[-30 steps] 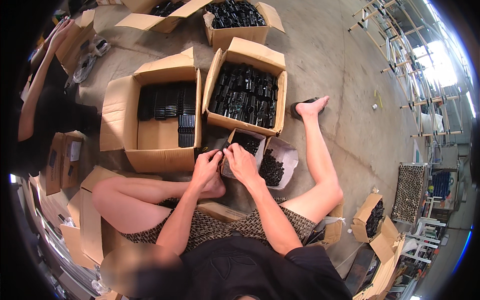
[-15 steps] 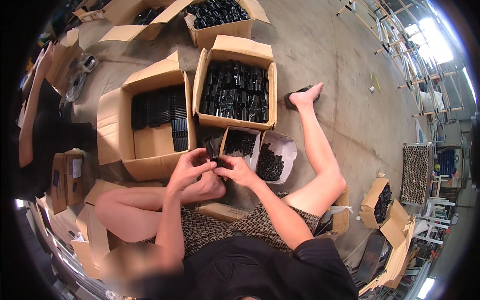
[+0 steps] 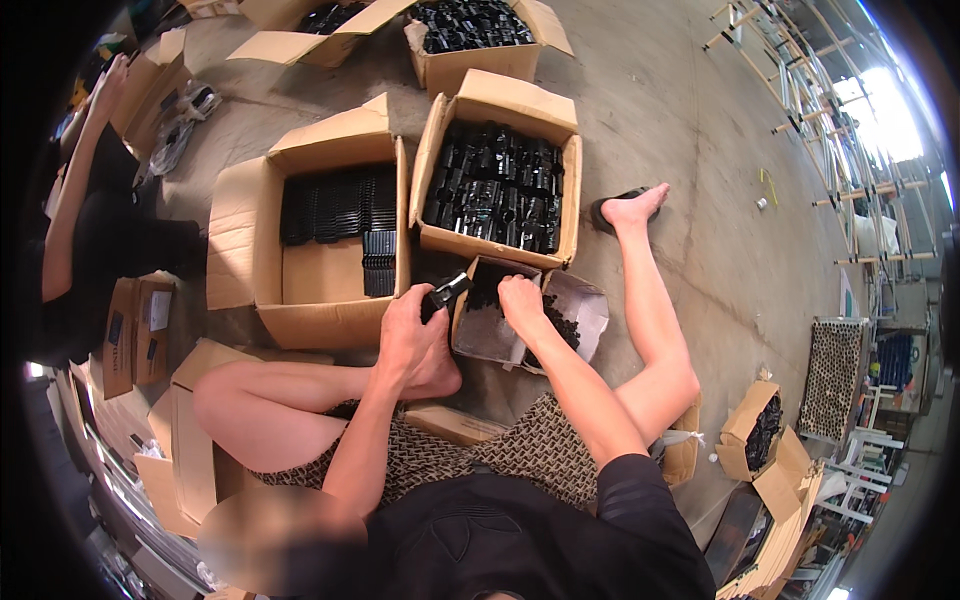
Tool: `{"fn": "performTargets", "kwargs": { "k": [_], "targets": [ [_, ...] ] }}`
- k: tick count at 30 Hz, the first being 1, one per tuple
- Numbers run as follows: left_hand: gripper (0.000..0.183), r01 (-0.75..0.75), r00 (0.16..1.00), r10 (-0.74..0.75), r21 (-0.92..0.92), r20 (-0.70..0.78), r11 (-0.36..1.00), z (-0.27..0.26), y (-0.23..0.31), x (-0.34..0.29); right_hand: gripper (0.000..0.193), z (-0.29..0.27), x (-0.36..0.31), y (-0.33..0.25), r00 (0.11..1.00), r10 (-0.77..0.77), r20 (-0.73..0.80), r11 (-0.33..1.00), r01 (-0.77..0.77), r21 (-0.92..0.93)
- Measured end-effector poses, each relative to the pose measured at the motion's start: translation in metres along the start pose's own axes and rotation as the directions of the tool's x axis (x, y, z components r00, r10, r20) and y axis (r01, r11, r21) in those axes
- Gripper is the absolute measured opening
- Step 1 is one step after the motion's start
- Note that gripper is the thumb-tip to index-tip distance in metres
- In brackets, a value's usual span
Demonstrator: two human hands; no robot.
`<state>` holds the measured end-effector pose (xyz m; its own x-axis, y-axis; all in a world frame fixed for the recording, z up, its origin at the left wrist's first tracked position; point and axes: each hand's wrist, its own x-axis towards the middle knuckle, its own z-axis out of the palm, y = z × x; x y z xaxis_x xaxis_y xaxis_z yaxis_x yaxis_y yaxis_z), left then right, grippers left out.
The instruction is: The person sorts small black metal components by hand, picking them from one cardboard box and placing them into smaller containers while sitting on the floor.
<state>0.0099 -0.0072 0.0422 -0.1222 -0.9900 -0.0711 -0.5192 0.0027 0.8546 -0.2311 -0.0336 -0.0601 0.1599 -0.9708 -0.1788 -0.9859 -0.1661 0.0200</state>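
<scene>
My left hand point(image 3: 405, 322) is closed round a glossy black plastic part point(image 3: 451, 290), which tilts up and to the right. My right hand point(image 3: 522, 302) reaches over two small open boxes side by side. Its fingers are bunched together at the divide between them; what they pinch, if anything, is hidden. The left small box point(image 3: 484, 334) has small black pieces at its far end. More small black pieces point(image 3: 564, 327) lie in the right small box point(image 3: 593, 310), partly behind my wrist.
Beyond my hands stand a carton point(image 3: 333, 328) with rows of flat black parts and another point(image 3: 497, 247) packed with glossy black parts. More cartons point(image 3: 478, 68) stand farther back. Another person's arm point(image 3: 66, 215) shows at left. My bare legs flank the boxes; metal frames point(image 3: 835, 120) stand right.
My right hand has left the black part and moved right to the small boxes. My left hand keeps the part, now tilted to the right. The whole view has shifted slightly.
</scene>
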Motion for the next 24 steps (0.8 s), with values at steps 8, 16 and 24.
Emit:
{"fn": "performTargets", "kwargs": {
  "k": [8, 16, 24],
  "targets": [
    [0.036, -0.047, 0.998, 0.052, 0.11, -0.042, 0.993, 0.007, -0.01, -0.005, 0.011, 0.012, 0.0, -0.007, 0.978, -0.158, 0.134, 0.963, 0.182, -0.197],
    [0.039, -0.076, 0.993, 0.084, 0.095, -0.088, 0.993, 0.009, -0.011, -0.009, 0.019, 0.0, -0.005, 0.004, 0.997, -0.077, 0.026, 0.997, 0.076, 0.03],
    [0.043, -0.164, 0.986, 0.166, 0.147, -0.001, 0.976, 0.011, -0.006, -0.006, 0.015, -0.124, -0.03, -0.048, 0.923, 0.078, -0.378, 0.476, 0.298, 0.827]
  ]
}}
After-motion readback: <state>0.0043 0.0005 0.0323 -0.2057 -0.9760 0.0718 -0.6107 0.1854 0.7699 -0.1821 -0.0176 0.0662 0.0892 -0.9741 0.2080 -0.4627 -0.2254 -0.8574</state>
